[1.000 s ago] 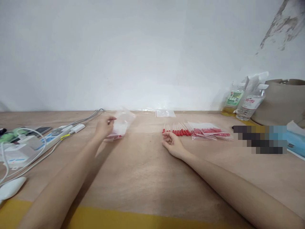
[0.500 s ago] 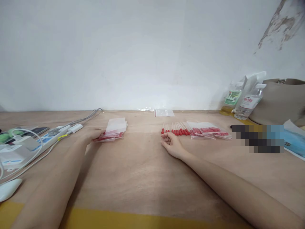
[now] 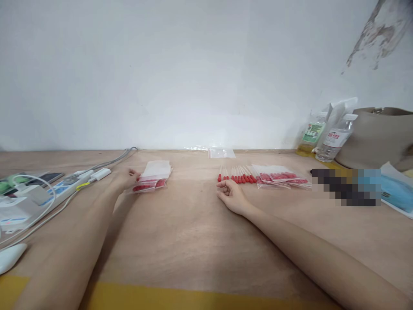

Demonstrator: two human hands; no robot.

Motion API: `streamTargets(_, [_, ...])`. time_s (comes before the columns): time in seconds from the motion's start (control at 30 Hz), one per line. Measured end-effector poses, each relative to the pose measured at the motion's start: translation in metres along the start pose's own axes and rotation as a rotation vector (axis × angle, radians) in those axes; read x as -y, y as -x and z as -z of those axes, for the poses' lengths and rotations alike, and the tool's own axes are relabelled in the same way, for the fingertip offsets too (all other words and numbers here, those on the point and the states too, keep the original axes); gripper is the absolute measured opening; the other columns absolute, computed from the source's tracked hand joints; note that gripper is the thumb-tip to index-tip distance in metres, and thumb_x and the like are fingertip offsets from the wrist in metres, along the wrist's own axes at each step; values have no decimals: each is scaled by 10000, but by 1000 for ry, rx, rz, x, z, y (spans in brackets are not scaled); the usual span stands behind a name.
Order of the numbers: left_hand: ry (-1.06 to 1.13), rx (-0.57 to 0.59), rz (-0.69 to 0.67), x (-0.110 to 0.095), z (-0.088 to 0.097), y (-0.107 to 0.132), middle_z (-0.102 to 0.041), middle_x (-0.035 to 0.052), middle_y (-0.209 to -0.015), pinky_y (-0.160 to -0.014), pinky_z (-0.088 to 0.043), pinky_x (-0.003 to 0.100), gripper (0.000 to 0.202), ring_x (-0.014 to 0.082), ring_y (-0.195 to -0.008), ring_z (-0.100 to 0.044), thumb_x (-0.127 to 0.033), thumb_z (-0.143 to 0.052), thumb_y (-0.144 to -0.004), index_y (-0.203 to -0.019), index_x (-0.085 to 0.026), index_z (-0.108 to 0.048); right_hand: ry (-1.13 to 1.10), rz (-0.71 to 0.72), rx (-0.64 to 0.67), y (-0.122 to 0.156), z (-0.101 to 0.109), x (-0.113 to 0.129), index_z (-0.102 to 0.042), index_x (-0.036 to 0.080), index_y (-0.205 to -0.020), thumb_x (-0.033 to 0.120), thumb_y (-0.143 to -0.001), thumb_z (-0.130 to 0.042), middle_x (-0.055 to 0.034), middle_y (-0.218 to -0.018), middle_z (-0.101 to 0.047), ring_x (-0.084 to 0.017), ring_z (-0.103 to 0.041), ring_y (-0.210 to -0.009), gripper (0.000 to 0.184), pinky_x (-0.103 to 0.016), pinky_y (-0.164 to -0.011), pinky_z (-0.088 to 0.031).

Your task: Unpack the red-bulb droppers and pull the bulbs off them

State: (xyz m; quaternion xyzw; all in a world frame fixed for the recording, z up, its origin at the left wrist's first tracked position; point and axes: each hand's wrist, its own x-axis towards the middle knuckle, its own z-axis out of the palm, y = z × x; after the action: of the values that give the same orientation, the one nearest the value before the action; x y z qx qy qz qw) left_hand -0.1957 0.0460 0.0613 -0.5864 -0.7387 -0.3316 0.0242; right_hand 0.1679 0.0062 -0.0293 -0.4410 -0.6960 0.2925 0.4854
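Observation:
My left hand lies on the wooden table with its fingers loosely spread against the left edge of a small stack of clear zip bags that hold red-tipped pipettes. My right hand rests palm up with the fingers half curled and nothing in it. Just beyond it lies a row of loose red-bulbed pipettes. To their right are more filled bags.
Empty clear bags lie by the wall. A power strip with cables and chargers and a white mouse are on the left. Two bottles, a brown bag and a blue packet stand at the right.
My left hand brought a filled bag down from the air onto the stack and has drawn back to the stack's left edge. My right hand has stayed still.

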Motion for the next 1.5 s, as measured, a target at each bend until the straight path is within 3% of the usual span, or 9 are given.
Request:
streamTargets(0.13, [-161, -17, -4, -15, 25, -1, -455, -21, -559, -635, -383, 290, 156, 174, -601, -478, -194, -564, -716, -843, -117, -518, -1, 10, 0, 0, -1, -2, -529, 164, -890, 167, -698, -554, -40, -887, -529, -87, -554, -672, 193, -248, -628, -494])
streamTargets(0.33, [-397, -308, -111, -58, 67, 12, -503, 90, -847, -714, -403, 423, 210, 256, -769, -529, -206, -444, -806, -1005, -139, -426, 7, -9, -7, -1, -2, 0, -525, 158, -878, 149, -684, -560, -34, -869, -534, -88, -546, -660, 197, -257, -628, -492])
streamTargets(0.43, [-144, -356, -170, -83, 48, 26, -510, 66, -810, -710, -414, 384, 171, 248, -782, -530, -199, -415, -814, -981, -163, -417, -5, -22, -8, -1, -1, 3, -517, 156, -871, 139, -678, -561, -37, -866, -538, -93, -546, -662, 199, -267, -636, -493])
streamTargets(0.63, [268, -99, -331, -117, -52, 82, -519, 27, -764, -661, -421, 277, 91, 165, -708, -531, -170, -349, -829, -898, -185, -407, -140, -76, 38, 2, 1, 12, -444, 171, -1025, 144, -652, -598, -63, -978, -490, -84, -574, -669, 404, -263, -641, -503])
streamTargets(0.73, [304, -66, -416, -120, -78, 106, -514, 38, -790, -697, -410, 306, 115, 174, -738, -523, -137, -345, -812, -887, -187, -417, -145, -47, 80, 5, 2, 16, -373, 207, -1124, 180, -632, -636, -77, -1069, -441, -95, -589, -724, 559, -265, -653, -510])
streamTargets(0.83, [321, -11, -475, -120, -81, 117, -517, 42, -801, -716, -408, 314, 157, 179, -771, -523, -105, -336, -802, -908, -183, -421, -5, 120, 110, 9, 3, 20, -399, 217, -1119, 166, -631, -640, -68, -1075, -441, -99, -573, -753, 547, -278, -696, -498])
streamTargets(1.0, [253, 124, -553, -120, -66, 128, -535, 32, -785, -737, -414, 319, 162, 184, -800, -520, -149, -376, -814, -927, -187, -485, 364, 429, 162, 16, 5, 31, -563, 192, -791, 107, -737, -526, -35, -900, -532, -126, -532, -774, 107, -263, -696, -434])
streamTargets(1.23, [371, 280, -944, -118, -56, 137, -510, 71, -1070, -881, -403, 331, 163, 198, -1013, -482, -295, -554, -766, -888, -201, -608, 361, 360, 134, 13, 7, 27, -564, 182, -708, 96, -760, -511, -5, -725, -559, -120, -518, -670, 114, -237, -617, -391])
streamTargets(1.5, [517, 404, -696, -116, -69, 131, -533, 80, -1059, -861, -431, 351, 172, 196, -1002, -520, -253, -503, -804, -740, -185, -646, 447, 533, 122, 11, 10, 26, -571, 191, -749, 151, -760, -545, -36, -821, -567, -154, -496, -792, 49, -288, -719, -382])
